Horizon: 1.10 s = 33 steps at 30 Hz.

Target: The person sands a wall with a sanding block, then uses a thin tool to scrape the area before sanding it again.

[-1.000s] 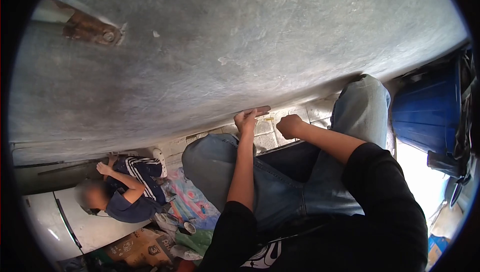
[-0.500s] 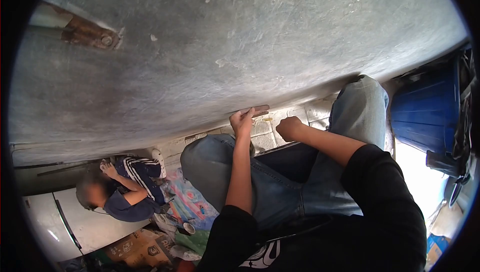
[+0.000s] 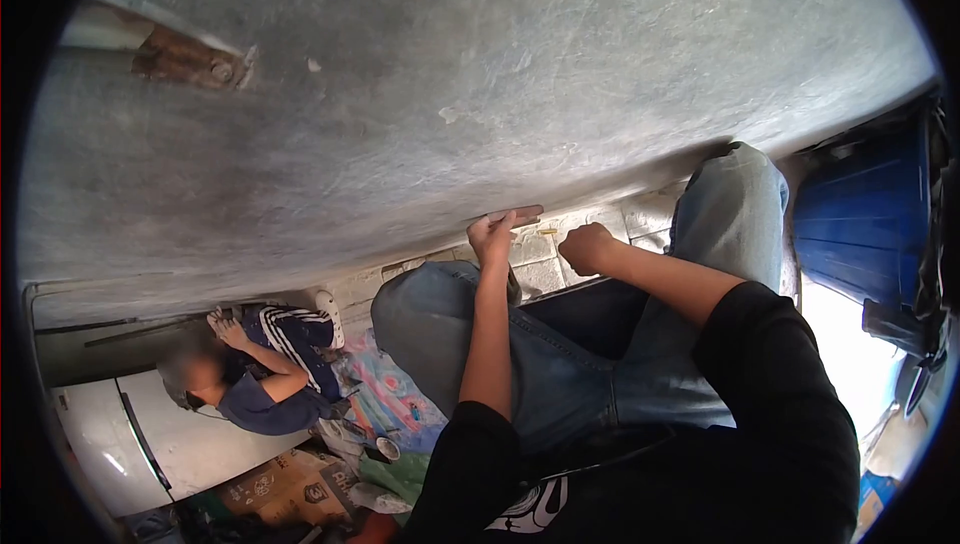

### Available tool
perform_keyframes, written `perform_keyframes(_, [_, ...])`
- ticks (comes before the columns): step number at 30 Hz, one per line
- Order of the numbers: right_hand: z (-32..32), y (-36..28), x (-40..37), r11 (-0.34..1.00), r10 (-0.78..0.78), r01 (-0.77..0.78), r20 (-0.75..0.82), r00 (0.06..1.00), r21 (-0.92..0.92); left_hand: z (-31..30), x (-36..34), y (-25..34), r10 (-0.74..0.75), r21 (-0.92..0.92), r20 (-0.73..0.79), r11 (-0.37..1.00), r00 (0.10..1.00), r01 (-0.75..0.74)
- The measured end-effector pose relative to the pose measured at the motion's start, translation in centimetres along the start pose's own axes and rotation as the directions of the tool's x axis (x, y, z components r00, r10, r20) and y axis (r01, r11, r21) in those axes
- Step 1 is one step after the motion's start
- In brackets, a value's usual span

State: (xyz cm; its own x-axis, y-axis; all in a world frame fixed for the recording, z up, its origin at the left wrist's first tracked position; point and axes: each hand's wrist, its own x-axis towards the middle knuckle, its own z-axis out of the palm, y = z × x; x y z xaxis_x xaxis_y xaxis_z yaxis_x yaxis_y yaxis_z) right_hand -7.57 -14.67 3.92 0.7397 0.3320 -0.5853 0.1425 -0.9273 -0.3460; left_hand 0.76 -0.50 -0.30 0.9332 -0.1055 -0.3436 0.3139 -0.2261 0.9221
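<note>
In the head view, a flat brown strip [image 3: 528, 213] is held in the left hand [image 3: 492, 240], beside the wall's [image 3: 600, 74] lower edge, apparently near one end to leave the other free. The right hand [image 3: 588, 248] is fisted; its contents cannot be determined. Cardboard [image 3: 285, 484] lettering is not reliably legible.

Two bare hands [image 3: 490, 241], two denim knees [image 3: 735, 199], one blue bin [image 3: 860, 224], one co-worker [image 3: 265, 394] (plus one white cup [image 3: 387, 449]).

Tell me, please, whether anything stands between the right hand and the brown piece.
Nothing visible clearly blocks the right hand; a small yellow item shows between it and the brown piece, its height unclear.
</note>
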Motion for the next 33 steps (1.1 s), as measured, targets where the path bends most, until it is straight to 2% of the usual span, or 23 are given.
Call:
perform_keyframes(4, [0.1, 0.2, -0.1, 1.000, 0.012, -0.013, -0.026, 1.000, -0.004, 0.7, 0.0, 0.3, -0.059, -0.036, -0.061, 0.998, 0.996, 0.057])
perform_keyframes(6, [-0.2, 0.0, -0.5, 0.999, 0.042, -0.042, -0.010, 0.999, 0.003, 0.3, -0.8, 2.1, -0.065, -0.018, 0.039, 0.998, 0.997, 0.066])
perform_keyframes(7, [-0.2, 0.0, -0.4, 0.999, 0.034, -0.034, -0.005, 0.999, -0.002, 0.1, -0.6, 1.5, -0.068, -0.011, 0.041, 0.998, 0.997, 0.069])
perform_keyframes(10, [-0.1, -0.1, 0.2, 1.000, 0.003, -0.003, 0.014, 1.000, 0.005, -0.1, 0.6, -1.1, -0.105, -0.014, -0.013, 0.994, 0.994, 0.105])
perform_keyframes(12, [0.3, 0.3, 0.4, 1.000, 0.003, -0.003, -0.011, 1.000, 0.000, 0.2, 1.7, -2.9, -0.141, -0.053, -0.124, 0.989, 0.982, 0.135])
perform_keyframes(13, [0.4, 0.5, 0.3, 1.000, 0.017, -0.017, 0.005, 1.000, -0.005, 0.5, 1.2, -1.9, -0.143, -0.058, -0.120, 0.989, 0.982, 0.137])
perform_keyframes(15, [0.4, 0.6, 0.0, 0.999, 0.031, -0.031, 0.022, 0.999, -0.009, 0.7, -0.3, 1.1, -0.116, 0.023, -0.127, 0.993, 0.985, 0.120])
perform_keyframes(16, [0.2, 0.6, -0.2, 0.999, 0.038, -0.038, 0.026, 0.999, -0.014, 0.4, -0.1, 1.1, -0.114, 0.025, -0.128, 0.993, 0.985, 0.118])
perform_keyframes(18, [0.2, 0.4, 0.0, 0.999, 0.036, -0.036, 0.029, 0.999, -0.011, -0.4, 0.0, 0.9, -0.012, 0.104, -0.069, 0.994, 0.998, 0.019])
perform_keyframes(20, [0.2, 0.4, 0.4, 1.000, -0.004, 0.004, -0.017, 1.000, -0.004, -0.6, 0.9, -0.8, -0.028, 0.120, -0.091, 0.992, 0.995, 0.038])
perform_keyframes(21, [0.2, 0.3, 0.5, 1.000, 0.007, -0.007, 0.011, 1.000, -0.011, -0.7, 1.2, -1.8, -0.040, 0.131, -0.108, 0.990, 0.993, 0.055])
perform_keyframes(25, [0.3, 0.6, 0.1, 1.000, 0.010, -0.010, 0.011, 1.000, 0.003, 0.0, 0.1, 0.2, -0.043, 0.050, -0.112, 0.998, 0.993, 0.049])
perform_keyframes(27, [0.4, 0.6, 0.2, 0.999, 0.027, -0.025, 0.050, 0.998, -0.028, -0.2, -1.0, 2.8, -0.005, 0.064, -0.046, 0.998, 0.999, 0.008])
perform_keyframes(31, [0.6, 0.6, 0.7, 1.000, 0.022, -0.022, 0.007, 1.000, -0.005, -0.5, 0.2, 0.1, -0.083, 0.057, -0.094, 0.994, 0.992, 0.089])
perform_keyframes(33, [0.8, 0.7, 0.9, 1.000, 0.025, -0.025, 0.012, 1.000, -0.010, -0.1, 0.8, -0.9, -0.104, -0.013, -0.129, 0.995, 0.986, 0.103])
